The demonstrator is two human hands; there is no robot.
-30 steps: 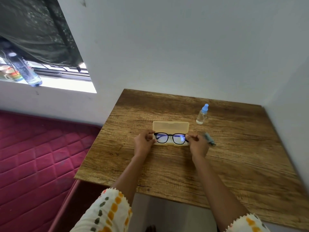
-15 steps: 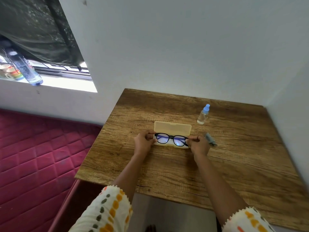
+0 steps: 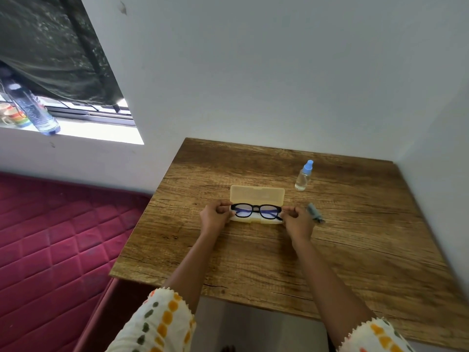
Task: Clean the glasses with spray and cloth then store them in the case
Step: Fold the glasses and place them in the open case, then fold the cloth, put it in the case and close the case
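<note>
Black-framed glasses (image 3: 256,211) with bluish lenses lie across the lower half of an open pale yellow case (image 3: 256,196), whose lid stands up behind them. My left hand (image 3: 214,217) pinches the frame's left end and my right hand (image 3: 297,222) pinches its right end. A small clear spray bottle (image 3: 303,177) with a blue cap stands upright behind and to the right of the case. A folded grey-blue cloth (image 3: 314,212) lies on the table just right of my right hand.
The wooden table (image 3: 355,250) sits in a corner, with white walls behind and to the right. A red quilted mattress (image 3: 50,237) lies to the left. On the window sill at far left stand a water bottle (image 3: 33,110) and a mug (image 3: 11,115).
Both hands have lowered the glasses a little, down into the case's lower half. The bottle and cloth have not moved.
</note>
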